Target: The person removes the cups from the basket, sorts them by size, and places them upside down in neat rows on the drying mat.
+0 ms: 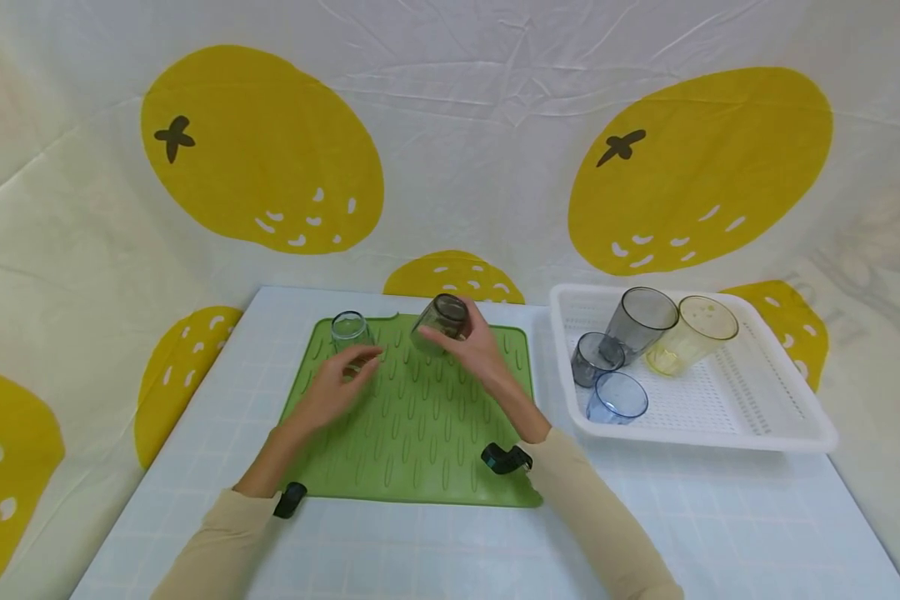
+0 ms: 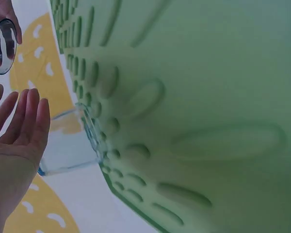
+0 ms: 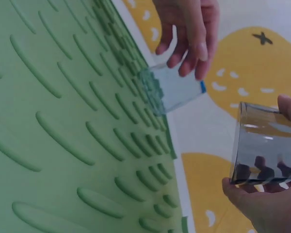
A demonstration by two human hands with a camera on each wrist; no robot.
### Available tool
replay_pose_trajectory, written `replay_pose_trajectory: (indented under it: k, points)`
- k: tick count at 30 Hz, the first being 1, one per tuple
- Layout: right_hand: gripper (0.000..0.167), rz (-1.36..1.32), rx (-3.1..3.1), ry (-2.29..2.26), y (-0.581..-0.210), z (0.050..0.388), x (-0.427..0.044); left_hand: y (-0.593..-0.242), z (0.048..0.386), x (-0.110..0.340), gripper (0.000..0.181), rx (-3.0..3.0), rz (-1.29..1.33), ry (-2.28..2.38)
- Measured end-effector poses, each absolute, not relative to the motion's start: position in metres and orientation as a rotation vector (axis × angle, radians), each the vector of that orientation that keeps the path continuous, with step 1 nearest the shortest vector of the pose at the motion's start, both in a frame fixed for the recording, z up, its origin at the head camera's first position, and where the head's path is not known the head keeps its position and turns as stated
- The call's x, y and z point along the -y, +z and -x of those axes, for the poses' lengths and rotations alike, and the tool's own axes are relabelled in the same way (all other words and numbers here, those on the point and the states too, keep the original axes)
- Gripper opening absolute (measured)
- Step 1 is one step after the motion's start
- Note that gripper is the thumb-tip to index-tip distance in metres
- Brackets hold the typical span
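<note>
My right hand (image 1: 474, 340) grips a dark grey glass (image 1: 441, 323) above the back of the green mat (image 1: 420, 417); in the right wrist view the fingers and thumb hold this glass (image 3: 264, 145) around its sides. A clear bluish glass (image 1: 350, 328) stands on the mat's back left part, seen also in the left wrist view as a clear glass (image 2: 70, 143). My left hand (image 1: 335, 387) is just in front of that glass, fingers loosely bent with nothing held; in the left wrist view the hand (image 2: 19, 136) partly overlaps it.
On the right, a white perforated tray (image 1: 705, 442) holds a tall grey glass (image 1: 641, 321), a yellow glass (image 1: 693, 333), a small dark glass (image 1: 597, 360) and a blue glass (image 1: 617, 400). Behind the light checked table (image 1: 420, 550) hangs a cloth with yellow fruit prints.
</note>
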State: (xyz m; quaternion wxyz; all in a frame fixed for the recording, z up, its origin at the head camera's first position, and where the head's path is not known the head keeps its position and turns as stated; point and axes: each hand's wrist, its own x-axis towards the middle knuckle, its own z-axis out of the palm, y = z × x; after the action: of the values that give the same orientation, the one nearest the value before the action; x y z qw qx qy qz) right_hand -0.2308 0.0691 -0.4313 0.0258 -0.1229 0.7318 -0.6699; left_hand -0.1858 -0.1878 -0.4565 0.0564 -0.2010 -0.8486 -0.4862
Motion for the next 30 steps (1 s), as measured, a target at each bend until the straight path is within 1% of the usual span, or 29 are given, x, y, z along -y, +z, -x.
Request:
replay_pose_trajectory:
  k: [10, 30]
  points:
    - [0.061, 0.407, -2.247, -2.106, -0.446, 0.240, -0.053, -0.463, 0.179, 0.214, 0.025, 2.600, 0.570, -1.338]
    - [0.072, 0.401, -2.403, -1.946, -0.471, 0.253, -0.026, -0.481, 0.180, 0.258, 0.020, 2.608, 0.422, -1.152]
